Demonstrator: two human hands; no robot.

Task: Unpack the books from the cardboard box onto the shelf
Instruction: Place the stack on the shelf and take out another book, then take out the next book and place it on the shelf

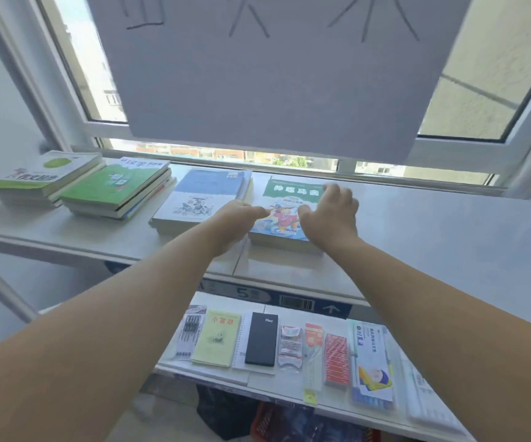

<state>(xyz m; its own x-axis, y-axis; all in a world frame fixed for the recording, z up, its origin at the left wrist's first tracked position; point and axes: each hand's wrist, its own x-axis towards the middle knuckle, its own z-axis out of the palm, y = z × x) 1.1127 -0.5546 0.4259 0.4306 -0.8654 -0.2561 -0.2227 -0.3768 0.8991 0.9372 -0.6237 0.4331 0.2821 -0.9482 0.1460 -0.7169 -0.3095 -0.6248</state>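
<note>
A stack of books topped by a green-and-blue cartoon cover (284, 215) lies flat on the white upper shelf (449, 244) under the window. My left hand (235, 221) hovers at the stack's left edge with fingers curled and nothing in it. At the stack's right side, my right hand (331, 215) is spread with fingers apart, over or lightly on the cover. To the left lie three more stacks: a blue-and-white one (200, 199), a green one (120, 189) and a green-and-white one (41, 177). No cardboard box is clearly visible.
A lower shelf (264, 378) carries stationery: pens (189, 336), a yellow notebook (216, 338), a black diary (261, 339), red packets (335, 362) and a blue-white box (372, 365). A large grey sheet (273, 74) hangs over the window. Dark bags sit on the floor below (225, 413).
</note>
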